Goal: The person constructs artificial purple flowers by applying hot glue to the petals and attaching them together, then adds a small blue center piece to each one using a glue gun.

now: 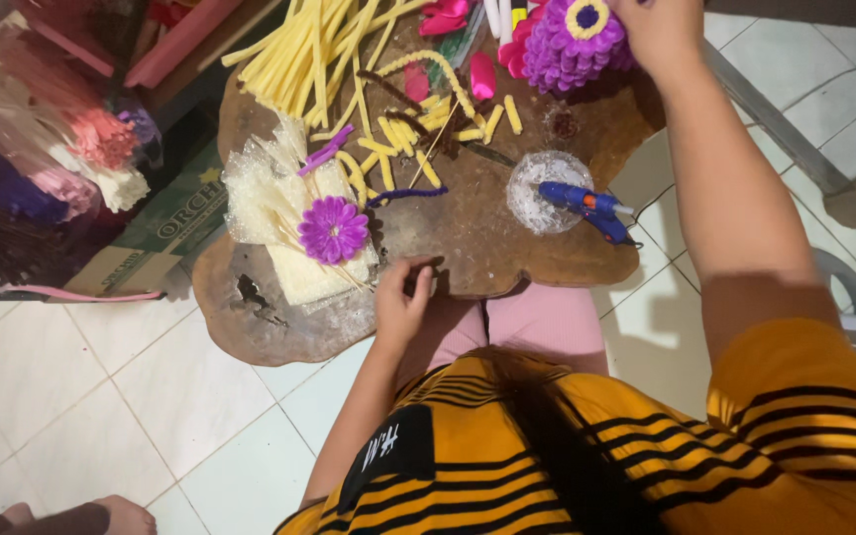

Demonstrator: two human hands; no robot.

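Observation:
My right hand [661, 30] reaches to the far side of the wooden table [487, 248] and grips a large purple pipe-cleaner flower [572, 50] with a yellow ring at its centre. My left hand [403, 297] rests at the table's near edge with its fingers curled, and I see nothing in it. A small purple flower [333, 228] lies just to its left on a pile of clear plastic bags [269, 198]. A blue glue gun [587, 206] rests on a clear glass dish [537, 188] between my hands.
Long yellow pipe cleaners [319, 50] and short cut pieces [398, 139] cover the table's far half, with pink bits [481, 74] among them. A cardboard box [170, 228] and bagged bundles [61, 149] stand at the left. Someone's foot [121, 515] shows at the bottom left on white tiles.

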